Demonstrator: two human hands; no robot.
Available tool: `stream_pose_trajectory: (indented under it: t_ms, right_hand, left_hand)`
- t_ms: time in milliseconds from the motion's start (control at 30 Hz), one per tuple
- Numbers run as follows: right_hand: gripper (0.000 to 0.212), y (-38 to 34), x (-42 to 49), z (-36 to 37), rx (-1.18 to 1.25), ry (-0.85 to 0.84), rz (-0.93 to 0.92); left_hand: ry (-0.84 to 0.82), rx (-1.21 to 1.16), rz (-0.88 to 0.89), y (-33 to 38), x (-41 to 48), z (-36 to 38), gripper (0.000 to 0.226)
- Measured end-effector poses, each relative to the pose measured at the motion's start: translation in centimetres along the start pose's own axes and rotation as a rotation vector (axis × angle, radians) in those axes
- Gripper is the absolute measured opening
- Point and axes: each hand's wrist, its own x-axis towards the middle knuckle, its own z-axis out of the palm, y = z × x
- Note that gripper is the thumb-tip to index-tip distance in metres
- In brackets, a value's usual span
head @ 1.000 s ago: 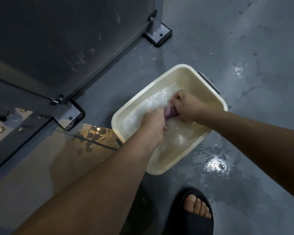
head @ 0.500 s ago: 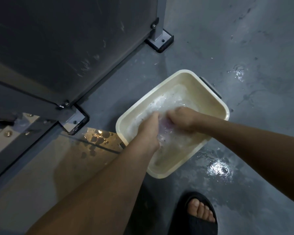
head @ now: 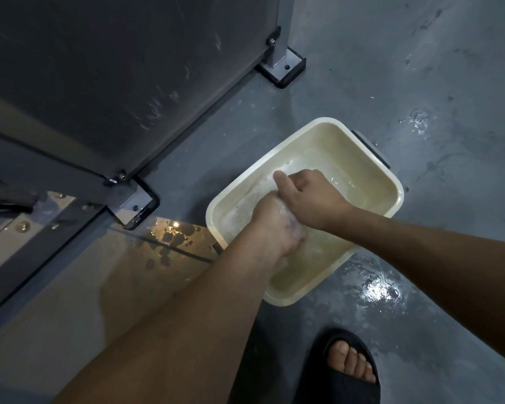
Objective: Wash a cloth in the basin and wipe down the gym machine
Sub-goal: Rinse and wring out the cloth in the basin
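Item: cloth, now hidden under suds in basin [head: 391, 182]; my left hand [head: 277, 225] and right hand [head: 306, 196] clenched, scrubbing continues.

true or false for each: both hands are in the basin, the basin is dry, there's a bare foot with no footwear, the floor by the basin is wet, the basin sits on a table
1. Both hands are in the basin. True: the left hand and right hand are together inside the basin.
2. The basin is dry. False: it holds foamy water.
3. The foot is bare. False: it wears a black sandal.
4. The floor by the basin is wet. True: a puddle shines there.
5. The basin sits on a table. False: it sits on the floor.
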Motion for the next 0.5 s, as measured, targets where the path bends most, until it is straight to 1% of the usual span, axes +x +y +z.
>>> stream_pose_trajectory:
  t_ms: [100,200,267,333,367,400,467,500]
  right_hand:
    - [0.065,0.3,0.3,0.0,-0.096,0.04,-0.01]
    - [0.063,1.6,1.3,-1.3,-0.204,0.073,0.07]
    - [0.062,2.2,2.0,-1.6,-0.331,0.054,0.101]
    - [0.056,2.6,2.7,-1.3,-0.423,-0.023,0.132]
    - [0.052,2.9,2.9,-1.4,-0.393,-0.063,0.155]
    - [0.048,3.3,3.1,-1.7,-0.297,-0.098,0.193]
    - [0.041,3.7,2.9,-2.7,0.001,-0.157,0.296]
    - [0.039,4.0,2.8,-3.2,0.106,-0.183,0.32]
  left_hand:
    - [-0.015,-0.072,-0.011,0.2,-0.4,0.4,0.041]
    - [0.053,0.052,-0.049,-0.2,-0.4,0.7,0.041]
    - [0.081,0.082,-0.046,-0.5,0.0,0.9,0.034]
    - [0.115,0.047,-0.018,-0.6,0.5,0.7,0.028]
    - [0.146,0.041,-0.004,-0.6,0.7,0.4,0.029]
    - [0.168,0.054,0.012,-0.7,1.1,0.0,0.031]
    - [0.187,0.116,0.011,-0.6,1.4,-0.6,0.039]
    - [0.181,0.142,-0.014,-0.6,1.5,-0.9,0.045]
